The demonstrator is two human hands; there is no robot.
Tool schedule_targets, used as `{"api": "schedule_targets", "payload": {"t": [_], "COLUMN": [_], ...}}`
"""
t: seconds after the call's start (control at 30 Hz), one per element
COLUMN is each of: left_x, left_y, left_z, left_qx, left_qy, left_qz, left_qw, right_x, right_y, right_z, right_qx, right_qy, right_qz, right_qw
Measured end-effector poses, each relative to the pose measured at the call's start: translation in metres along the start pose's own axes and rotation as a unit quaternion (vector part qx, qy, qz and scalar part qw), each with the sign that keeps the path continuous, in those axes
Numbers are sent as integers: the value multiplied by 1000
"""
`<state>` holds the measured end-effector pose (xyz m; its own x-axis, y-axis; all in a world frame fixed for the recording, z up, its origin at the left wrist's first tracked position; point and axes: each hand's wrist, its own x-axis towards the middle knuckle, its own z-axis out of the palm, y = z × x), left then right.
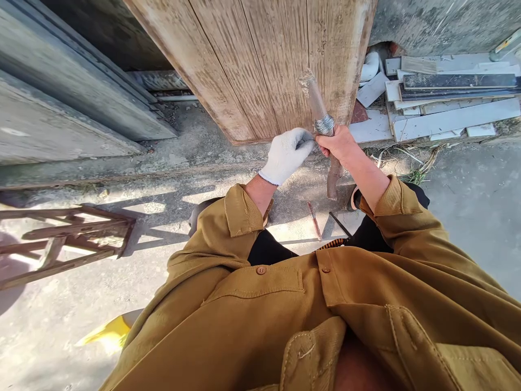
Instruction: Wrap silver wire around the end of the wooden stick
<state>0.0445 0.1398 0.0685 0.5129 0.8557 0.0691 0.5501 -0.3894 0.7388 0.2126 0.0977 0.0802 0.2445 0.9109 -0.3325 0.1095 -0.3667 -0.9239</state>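
Note:
My right hand [340, 144], bare, is wrapped round a thick wooden stick [313, 95] just below a coil of silvery wire [324, 125] wound about it. The stick's worn upper end leans away from me, and its crooked brown lower end hangs beneath the hand. In a white knitted glove, my left hand [288, 155] is closed in a pinch beside the coil, its fingertips close to the right hand's. It seems to hold the wire there, though the strand itself is too thin to make out clearly.
A weathered plank panel [260, 65] leans in front of me. Stacked board offcuts [456, 103] lie at the right. A wooden frame [69, 241] stands at the left. On the concrete between my feet are a reddish thin tool [314, 220] and a dark rod [340, 224].

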Motion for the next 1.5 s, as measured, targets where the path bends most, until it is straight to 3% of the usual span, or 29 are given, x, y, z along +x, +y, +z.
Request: {"api": "schedule_targets", "payload": {"t": [0.2,0.3,0.5,0.63,0.77,0.83,0.97,1.07,1.17,1.23,1.3,1.4,1.5], "left_x": [-1,0,0,-5,-9,-11,-14,-17,-16,-13,-8,-2,2], "left_y": [6,7,2,2,5,6,6,7,6,4,2,0,1], "left_z": [6,11,7,0,-6,-8,-13,-17,-21,-24,-27,-32,-35], "left_qx": [132,149,0,-64,-105,-107,-104,-103,-78,-44,-16,-15,-72], "left_qy": [-14,-14,10,-6,-22,-31,-53,-80,-126,-158,-184,-232,-282], "left_qz": [15,-4,-22,-27,-35,-36,-25,-12,11,37,63,80,61], "left_qw": [991,989,1000,998,994,993,993,991,989,986,981,969,955], "right_x": [-2,-2,-7,-10,-4,1,7,9,9,7,5,0,-8], "right_y": [2,1,-15,-23,-18,-13,-5,0,4,5,6,5,-5], "right_z": [8,8,-22,-45,-58,-62,-68,-71,-72,-69,-64,-56,-55], "right_qx": [23,38,88,114,130,91,-91,-223,-353,-435,-485,-470,-421], "right_qy": [28,29,-49,-103,-118,-99,-49,-29,-26,-76,-174,-338,-445], "right_qz": [22,42,17,12,-19,-38,-61,-99,-112,-92,-68,-41,-29], "right_qw": [999,998,995,988,984,990,993,969,929,893,855,815,790]}}
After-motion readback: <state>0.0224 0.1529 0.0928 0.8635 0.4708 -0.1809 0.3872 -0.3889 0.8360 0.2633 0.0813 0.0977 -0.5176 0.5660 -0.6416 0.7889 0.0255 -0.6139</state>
